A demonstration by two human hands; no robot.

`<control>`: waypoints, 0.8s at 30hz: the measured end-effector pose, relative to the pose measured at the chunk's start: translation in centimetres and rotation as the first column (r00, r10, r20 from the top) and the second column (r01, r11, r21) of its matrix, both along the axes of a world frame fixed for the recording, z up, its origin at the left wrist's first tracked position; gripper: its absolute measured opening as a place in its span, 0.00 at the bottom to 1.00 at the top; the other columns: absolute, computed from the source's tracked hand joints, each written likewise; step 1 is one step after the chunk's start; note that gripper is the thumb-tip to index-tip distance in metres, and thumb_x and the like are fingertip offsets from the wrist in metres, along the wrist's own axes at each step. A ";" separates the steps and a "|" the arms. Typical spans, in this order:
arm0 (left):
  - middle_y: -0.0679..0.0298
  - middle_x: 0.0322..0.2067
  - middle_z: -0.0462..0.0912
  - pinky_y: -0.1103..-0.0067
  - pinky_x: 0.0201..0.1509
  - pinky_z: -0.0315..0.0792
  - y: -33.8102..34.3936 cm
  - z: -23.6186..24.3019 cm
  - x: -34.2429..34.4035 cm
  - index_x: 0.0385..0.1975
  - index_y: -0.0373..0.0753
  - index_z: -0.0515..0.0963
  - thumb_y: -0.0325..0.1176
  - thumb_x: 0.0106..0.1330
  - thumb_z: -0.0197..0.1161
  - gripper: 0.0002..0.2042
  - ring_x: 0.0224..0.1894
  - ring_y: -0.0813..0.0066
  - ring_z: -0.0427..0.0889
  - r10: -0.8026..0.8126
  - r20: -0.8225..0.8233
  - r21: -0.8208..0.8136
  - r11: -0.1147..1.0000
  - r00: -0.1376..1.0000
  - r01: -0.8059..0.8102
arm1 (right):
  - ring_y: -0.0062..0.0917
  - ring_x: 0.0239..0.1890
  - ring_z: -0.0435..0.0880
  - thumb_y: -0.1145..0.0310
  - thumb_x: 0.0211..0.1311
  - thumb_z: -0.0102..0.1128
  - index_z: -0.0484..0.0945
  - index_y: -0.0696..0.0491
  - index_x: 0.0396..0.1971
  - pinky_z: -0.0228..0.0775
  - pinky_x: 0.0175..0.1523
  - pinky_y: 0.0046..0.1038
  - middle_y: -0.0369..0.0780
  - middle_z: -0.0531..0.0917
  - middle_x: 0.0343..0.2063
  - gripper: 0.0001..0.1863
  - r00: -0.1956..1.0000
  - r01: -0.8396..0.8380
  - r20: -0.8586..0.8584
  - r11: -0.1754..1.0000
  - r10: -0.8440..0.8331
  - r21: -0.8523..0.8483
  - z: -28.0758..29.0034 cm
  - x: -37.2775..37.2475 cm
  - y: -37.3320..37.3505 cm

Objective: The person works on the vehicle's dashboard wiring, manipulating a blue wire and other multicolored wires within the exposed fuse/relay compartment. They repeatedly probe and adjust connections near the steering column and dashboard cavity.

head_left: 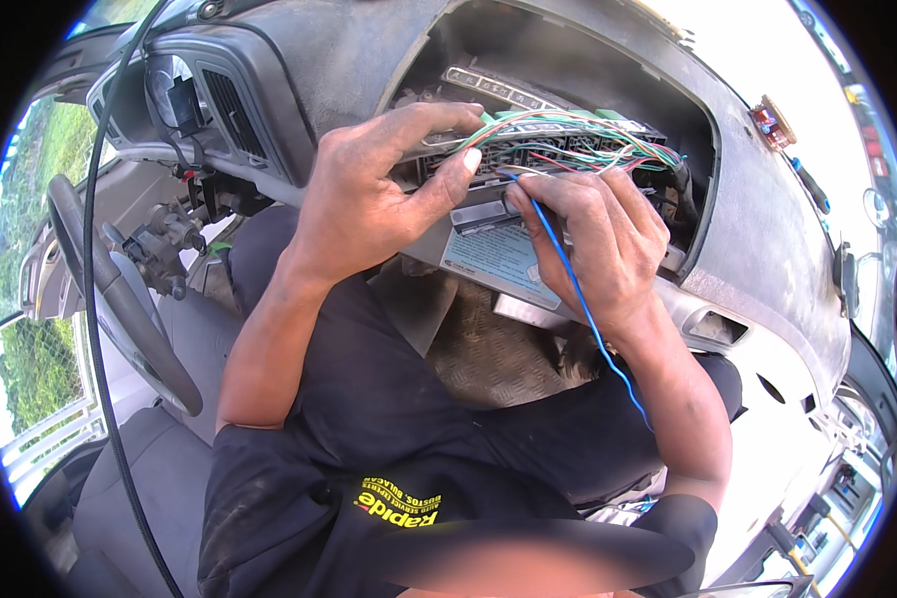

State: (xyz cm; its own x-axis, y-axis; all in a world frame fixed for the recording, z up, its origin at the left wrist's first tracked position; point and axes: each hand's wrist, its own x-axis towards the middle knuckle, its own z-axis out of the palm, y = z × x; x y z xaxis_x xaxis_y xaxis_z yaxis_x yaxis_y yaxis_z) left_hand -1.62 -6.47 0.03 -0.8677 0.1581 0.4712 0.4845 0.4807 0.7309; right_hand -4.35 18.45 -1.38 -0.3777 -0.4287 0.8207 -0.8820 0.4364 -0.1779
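My left hand (374,189) reaches into the dashboard opening. Its thumb and forefinger bracket the left end of a black fuse box (568,149), the forefinger on the far side and the thumb on the near side. A bundle of thin green, white and red wires (578,118) arches over the box. My right hand (603,234) is closed in a pinch at the near edge of the box, on a blue wire (590,317). This wire trails down across my right forearm. My right fingertips are partly hidden behind the hand.
The opening's rim (706,214) surrounds the fuse box. Below hangs a panel with a light blue label (503,261). A steering wheel (120,299) is at left, with a black cable (90,269) passing in front. A copper-coloured part (772,122) and a blue-handled tool (812,184) lie on the dashboard.
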 end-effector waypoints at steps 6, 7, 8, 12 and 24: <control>0.55 0.53 0.98 0.71 0.55 0.90 -0.1 -0.2 -0.1 0.60 0.36 0.91 0.35 0.77 0.80 0.16 0.52 0.63 0.99 -0.004 -0.033 -0.006 1.000 0.999 0.004 | 0.27 0.30 0.86 0.72 0.63 0.84 0.87 0.52 0.42 0.79 0.36 0.30 0.35 0.93 0.34 0.13 1.000 0.003 0.003 1.000 -0.003 0.006 0.2 0.1 0.0; 0.55 0.53 0.98 0.71 0.55 0.90 -0.1 -0.2 -0.1 0.60 0.36 0.91 0.35 0.77 0.80 0.16 0.53 0.63 0.99 -0.005 -0.031 -0.004 1.000 1.000 0.005 | 0.27 0.30 0.86 0.72 0.63 0.84 0.87 0.52 0.42 0.79 0.36 0.30 0.35 0.93 0.34 0.13 1.000 0.002 0.002 1.000 -0.002 0.007 0.1 0.1 0.0; 0.55 0.53 0.98 0.71 0.55 0.90 -0.1 -0.2 -0.1 0.60 0.36 0.91 0.36 0.77 0.80 0.16 0.53 0.63 0.99 -0.006 -0.029 -0.001 1.000 1.000 0.006 | 0.27 0.30 0.86 0.72 0.63 0.84 0.87 0.52 0.42 0.79 0.36 0.30 0.35 0.93 0.34 0.13 1.000 0.002 0.002 1.000 -0.002 0.008 0.1 0.1 0.0; 0.55 0.53 0.98 0.70 0.56 0.90 -0.1 0.0 -0.1 0.59 0.36 0.91 0.36 0.77 0.80 0.16 0.54 0.62 0.99 0.001 -0.012 -0.012 1.000 1.000 -0.001 | 0.27 0.30 0.86 0.72 0.63 0.85 0.88 0.52 0.43 0.79 0.36 0.31 0.35 0.93 0.34 0.13 1.000 -0.004 -0.002 1.000 0.004 0.015 0.0 0.0 0.2; 0.54 0.54 0.98 0.69 0.58 0.91 0.0 -0.1 -0.1 0.60 0.36 0.91 0.38 0.79 0.79 0.17 0.55 0.61 0.99 -0.001 -0.027 -0.017 1.000 1.000 0.000 | 0.26 0.30 0.86 0.71 0.62 0.84 0.88 0.52 0.43 0.78 0.36 0.30 0.35 0.93 0.35 0.13 1.000 -0.002 -0.014 1.000 0.002 0.024 0.1 0.0 0.2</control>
